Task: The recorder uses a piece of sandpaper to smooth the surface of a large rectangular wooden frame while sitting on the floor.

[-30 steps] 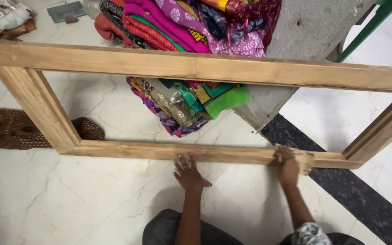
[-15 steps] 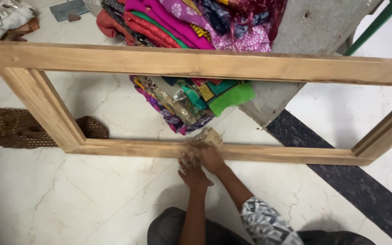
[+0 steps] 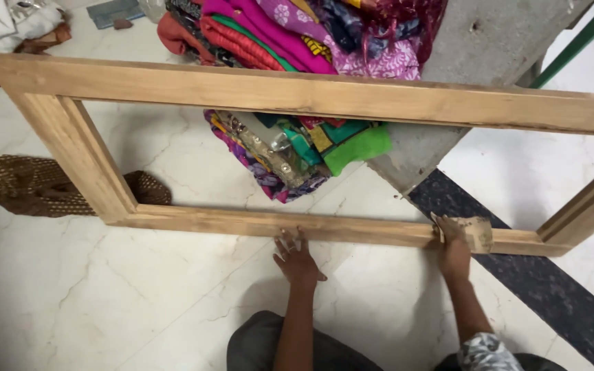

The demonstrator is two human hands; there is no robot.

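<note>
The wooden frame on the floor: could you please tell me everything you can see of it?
The wooden frame is a large open rectangle of pale, bare-looking timber with visible grain and a stepped inner edge. It stands tilted over a white marble floor, its lower rail nearest the person; its right end runs out of view. The left hand presses against the lower rail, and the right hand holds a brown piece of sandpaper on that rail. A pile of bright folded fabrics shows through the opening.

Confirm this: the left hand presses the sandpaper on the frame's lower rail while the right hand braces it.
Not quite: the hands are swapped. The head view shows the right hand pressing the sandpaper on the wooden frame's lower rail, while the left hand braces it.
</note>
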